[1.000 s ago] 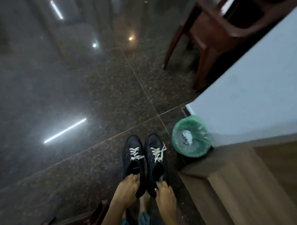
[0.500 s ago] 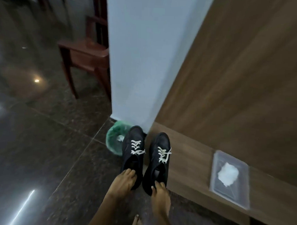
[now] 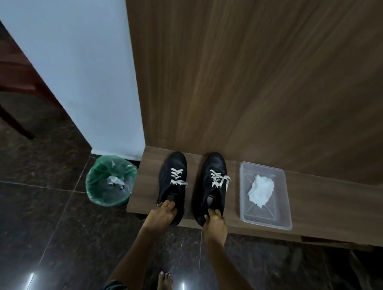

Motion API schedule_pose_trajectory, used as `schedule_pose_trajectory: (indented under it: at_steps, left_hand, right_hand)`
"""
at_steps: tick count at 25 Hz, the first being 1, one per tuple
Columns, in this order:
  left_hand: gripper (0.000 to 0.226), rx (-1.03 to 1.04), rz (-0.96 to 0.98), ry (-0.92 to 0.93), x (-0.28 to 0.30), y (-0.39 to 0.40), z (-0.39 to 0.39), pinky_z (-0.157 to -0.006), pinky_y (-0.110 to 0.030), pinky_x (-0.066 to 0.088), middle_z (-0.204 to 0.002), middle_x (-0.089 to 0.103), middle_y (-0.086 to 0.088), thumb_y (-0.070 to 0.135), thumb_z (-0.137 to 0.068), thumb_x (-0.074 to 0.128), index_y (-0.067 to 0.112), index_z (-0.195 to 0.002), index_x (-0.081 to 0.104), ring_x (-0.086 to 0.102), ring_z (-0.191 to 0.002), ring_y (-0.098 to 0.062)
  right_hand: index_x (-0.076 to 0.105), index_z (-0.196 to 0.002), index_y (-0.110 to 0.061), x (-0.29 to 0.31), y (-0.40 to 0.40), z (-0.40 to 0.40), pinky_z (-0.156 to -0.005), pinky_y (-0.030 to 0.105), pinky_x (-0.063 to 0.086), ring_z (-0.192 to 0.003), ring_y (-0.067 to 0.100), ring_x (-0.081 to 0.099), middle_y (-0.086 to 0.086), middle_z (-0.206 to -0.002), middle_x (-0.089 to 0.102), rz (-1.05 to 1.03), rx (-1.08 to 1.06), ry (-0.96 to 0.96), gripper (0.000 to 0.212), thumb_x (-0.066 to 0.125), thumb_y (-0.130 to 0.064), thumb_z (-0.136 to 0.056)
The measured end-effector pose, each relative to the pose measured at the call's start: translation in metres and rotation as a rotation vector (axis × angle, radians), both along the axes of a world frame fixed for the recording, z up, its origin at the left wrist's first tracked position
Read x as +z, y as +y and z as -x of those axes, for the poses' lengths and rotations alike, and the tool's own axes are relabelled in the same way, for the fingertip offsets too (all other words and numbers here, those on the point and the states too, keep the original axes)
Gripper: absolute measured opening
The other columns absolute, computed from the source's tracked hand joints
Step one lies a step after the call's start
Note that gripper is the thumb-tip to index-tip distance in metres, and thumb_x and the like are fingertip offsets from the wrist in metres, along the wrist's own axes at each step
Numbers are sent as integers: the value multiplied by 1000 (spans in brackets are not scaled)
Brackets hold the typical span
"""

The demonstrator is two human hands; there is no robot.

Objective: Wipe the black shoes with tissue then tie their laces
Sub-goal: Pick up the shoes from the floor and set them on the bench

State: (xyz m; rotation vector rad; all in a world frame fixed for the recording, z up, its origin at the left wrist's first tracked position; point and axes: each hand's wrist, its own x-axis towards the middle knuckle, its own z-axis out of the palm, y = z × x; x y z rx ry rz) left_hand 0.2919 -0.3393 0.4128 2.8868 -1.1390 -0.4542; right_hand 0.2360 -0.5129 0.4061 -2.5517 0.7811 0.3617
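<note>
While both shoes sit on the low wooden counter [image 3: 314, 205]:
Black lace-up shoes [image 3: 173, 183]: soft uppers, light, stiffest at heels.
Left hand [image 3: 162, 215]: grip pinching left heel.
Right hand [image 3: 215, 221]: pinching right heel.
Crumpled white tissue [image 3: 260, 190]: flimsy, in clear plastic tray [image 3: 244, 216].

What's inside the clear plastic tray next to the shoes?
The clear plastic tray on the wooden ledge holds one crumpled white tissue, lying toward its far half. The rest shows only bare bottom. Whatever lies beneath the tissue is covered.
</note>
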Motion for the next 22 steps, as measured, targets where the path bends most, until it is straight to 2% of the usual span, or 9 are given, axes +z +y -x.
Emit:
schedule_pose_trajectory:
  at_steps: [1,3,7,10,11,13,16,18,22]
  left_hand:
    - [24,6,-18,-8,-3,-4,-1,-32,-13,36,-70,59,9,24,-62,44,22,-57,68,62,-57,-7]
    - [27,61,-27,-65,-5,-11,-4,-32,-13,35,-64,62,8,20,-61,42,20,-57,69,61,-56,-6]
    - [12,51,-98,-32,-5,-19,-6,-34,-14,40,-66,64,7,24,-58,62,20,-63,72,62,-58,-8]
    - [52,107,-69,21,3,-20,-10,-53,-19,54,-68,65,4,43,-26,89,21,-70,72,64,-60,-12]
    - [55,149,-54,-5,16,-21,-12,-58,-22,55,-69,65,1,46,-27,89,19,-72,71,65,-62,-15]
    - [46,259,-81,3,44,-23,-12,-77,-31,55,-84,66,-9,39,-57,83,10,-89,67,65,-78,-25]
    - [37,289,-118,18,60,-26,-3,-110,-43,30,-121,52,-18,22,-92,47,4,-124,47,49,-115,-35]
    - [36,251,-160,30,58,-26,5,-114,-44,24,-125,49,-16,19,-93,42,5,-126,45,46,-120,-33]
    - [37,238,-155,-1,57,-28,11,-102,-39,43,-104,64,-8,25,-80,61,10,-115,61,61,-102,-25]
  right_hand:
    - [55,-120,-13,-4,-4,0,-79,38,48,-108,32,53,10,-122,53,-2,-18,1,28,44,-15,-94]
    - [55,-120,-12,-9,-11,-1,-79,37,48,-107,31,55,10,-123,54,-15,-50,-4,28,44,-14,-94]
    - [48,-125,-11,-1,-22,-6,-83,37,48,-110,32,55,11,-129,49,-12,74,117,31,42,-19,-96]
    - [48,-124,-9,25,-33,-23,-85,36,46,-110,32,56,11,-131,47,120,268,265,45,39,-42,-95]
    - [48,-124,-8,36,-35,-29,-85,36,45,-111,32,55,12,-130,47,147,281,267,51,36,-47,-94]
    - [49,-122,-6,59,-37,-40,-86,39,45,-113,33,53,14,-129,49,147,256,209,51,31,-45,-96]
    - [51,-119,-3,78,-45,-47,-87,41,46,-114,34,51,17,-126,52,135,236,144,47,28,-39,-98]
    - [52,-119,-3,83,-50,-50,-87,40,46,-114,34,51,17,-124,55,141,208,136,47,27,-38,-99]
    - [52,-119,-5,86,-57,-46,-88,40,46,-115,33,52,17,-123,57,154,196,145,46,26,-37,-99]
